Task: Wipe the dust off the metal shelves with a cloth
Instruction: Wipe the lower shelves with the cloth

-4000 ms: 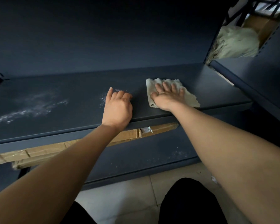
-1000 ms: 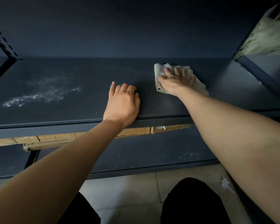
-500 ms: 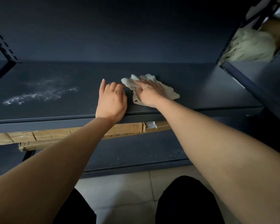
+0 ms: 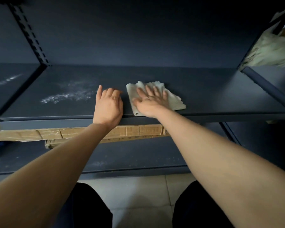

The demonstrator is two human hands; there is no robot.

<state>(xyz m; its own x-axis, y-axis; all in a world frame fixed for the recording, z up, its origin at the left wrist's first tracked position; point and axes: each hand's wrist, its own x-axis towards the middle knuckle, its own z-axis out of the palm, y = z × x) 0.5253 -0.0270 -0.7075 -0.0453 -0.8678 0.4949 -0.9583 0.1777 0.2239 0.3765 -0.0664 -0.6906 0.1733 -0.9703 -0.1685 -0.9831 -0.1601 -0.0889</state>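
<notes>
- Dark blue metal shelf [image 4: 204, 99] runs left to right in front of me, with a matching back panel behind it and a slotted upright [image 4: 30, 35] at the far left.
- My right hand [image 4: 149, 102] lies flat on the cloth [image 4: 173, 100], fingers straight and spread, pressing it onto the shelf near the front edge.
- It is a pale, greyish-green cloth, rumpled, with a ragged far edge. It lies right of centre on the shelf.
- My left hand [image 4: 108, 104] rests on the shelf just left of the cloth, fingers loosely bent, thumb out, holding nothing.
- A white dust patch [image 4: 67, 96] streaks the shelf left of my left hand, and more dust [image 4: 3, 82] marks the next bay.
- Taped cardboard [image 4: 138, 130] sits just under the shelf's front lip, above a speckled lower shelf [image 4: 138, 157].
- A pale bundle [image 4: 273, 50] sits at the far right, blurred.
- Pale floor tiles [image 4: 135, 191] show between my knees.
</notes>
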